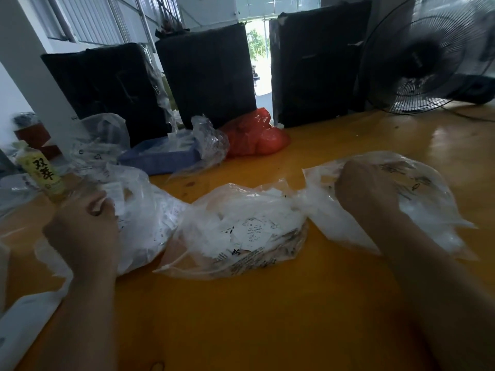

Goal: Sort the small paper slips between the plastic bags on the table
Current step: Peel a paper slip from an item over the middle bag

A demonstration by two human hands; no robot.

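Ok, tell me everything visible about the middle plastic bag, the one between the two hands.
The middle plastic bag is clear, crumpled film with black print near its front edge. It lies flat on the yellow table, holding white paper slips with small print. Neither hand touches it; its right end meets the right bag.
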